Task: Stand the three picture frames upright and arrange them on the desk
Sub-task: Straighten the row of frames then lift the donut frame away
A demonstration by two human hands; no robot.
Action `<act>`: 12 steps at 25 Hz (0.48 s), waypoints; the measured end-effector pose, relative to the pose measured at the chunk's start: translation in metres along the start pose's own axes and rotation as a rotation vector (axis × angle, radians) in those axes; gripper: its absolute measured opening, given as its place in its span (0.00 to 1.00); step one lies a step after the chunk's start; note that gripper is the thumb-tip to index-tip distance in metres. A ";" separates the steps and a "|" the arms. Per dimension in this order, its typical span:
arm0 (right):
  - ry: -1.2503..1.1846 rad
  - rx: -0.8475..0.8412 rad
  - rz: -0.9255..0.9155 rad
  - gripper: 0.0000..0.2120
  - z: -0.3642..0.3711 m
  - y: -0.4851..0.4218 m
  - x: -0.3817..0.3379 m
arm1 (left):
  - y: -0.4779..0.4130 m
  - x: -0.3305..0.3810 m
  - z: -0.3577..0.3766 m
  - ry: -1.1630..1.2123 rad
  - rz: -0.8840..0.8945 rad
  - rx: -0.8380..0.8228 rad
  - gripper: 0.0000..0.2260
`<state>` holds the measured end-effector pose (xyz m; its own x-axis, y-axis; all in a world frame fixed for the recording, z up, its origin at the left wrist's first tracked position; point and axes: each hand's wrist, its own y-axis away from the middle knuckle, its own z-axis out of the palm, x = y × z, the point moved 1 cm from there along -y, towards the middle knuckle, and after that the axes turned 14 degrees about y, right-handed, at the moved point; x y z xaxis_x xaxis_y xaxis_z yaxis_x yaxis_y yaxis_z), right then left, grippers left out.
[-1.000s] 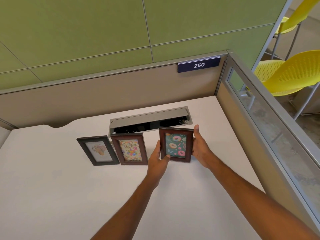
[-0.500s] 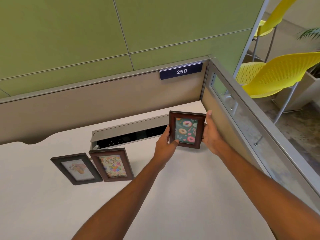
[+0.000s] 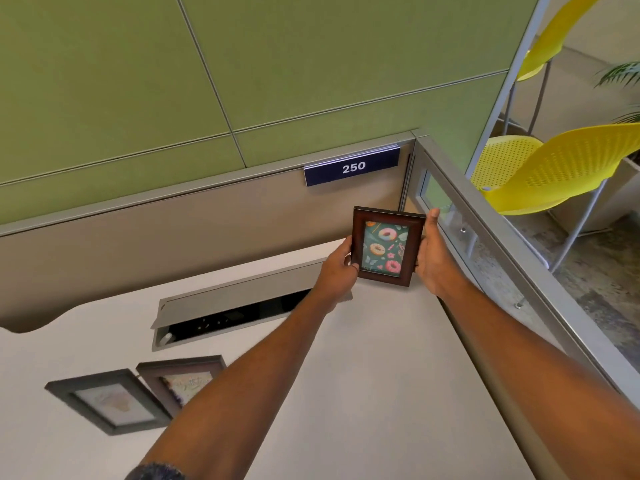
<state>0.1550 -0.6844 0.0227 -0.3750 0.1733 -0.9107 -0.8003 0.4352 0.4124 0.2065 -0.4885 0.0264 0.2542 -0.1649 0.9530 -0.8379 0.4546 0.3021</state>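
**Doughnut frame held in both hands at the desk's far right corner**

While both arms reach forward across the white desk [image 3: 381, 393], the left hand [image 3: 337, 268] and the right hand [image 3: 433, 258] grip the dark red-brown doughnut frame [image 3: 386, 247] between them, one on each side edge. The left hand's thumb lies over the frame's lower left border with the fingers curled behind it; the right hand presses flat along the right edge, thumb pointing up past the top corner. The frame stands upright, picture facing the camera, showing doughnuts on a dark green ground. Whether its bottom edge touches the desk or sits just above it cannot be told.

The frame is near the far right corner of the desk, in front of the beige partition [image 3: 173, 244] and just below the blue sign reading 250 [image 3: 352, 167]. To its left, the grey cable tray [image 3: 235, 306] lies open in the desk surface, its right end hidden by the left hand.

Well apart, at the lower left, two more frames sit side by side: a dark grey flower frame [image 3: 107, 401] and a brown birthday frame [image 3: 180, 379], the latter partly hidden by the left forearm. Both look leaned back, though their tilt is blurred.

Beyond the glass side panel [image 3: 460, 233], a yellow chair [image 3: 554, 171] stands.
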 end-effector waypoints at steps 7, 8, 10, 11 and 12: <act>-0.030 0.025 -0.001 0.40 0.002 -0.048 0.003 | -0.057 -0.006 0.001 -0.026 0.015 0.001 0.28; -0.040 0.023 0.001 0.40 0.002 -0.052 0.004 | -0.061 -0.007 0.000 -0.025 0.013 0.002 0.28; -0.056 0.020 0.008 0.39 0.000 -0.059 0.004 | -0.068 -0.009 0.000 -0.028 0.019 0.005 0.29; -0.057 0.019 0.013 0.40 0.000 -0.062 0.004 | -0.071 -0.010 0.001 -0.029 0.020 0.009 0.29; -0.053 0.021 0.020 0.40 -0.001 -0.064 0.004 | -0.073 -0.011 0.001 -0.030 0.019 0.014 0.29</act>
<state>0.2039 -0.7124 -0.0074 -0.3653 0.2283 -0.9025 -0.7827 0.4496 0.4305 0.2640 -0.5209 -0.0066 0.2238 -0.1829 0.9573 -0.8492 0.4454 0.2836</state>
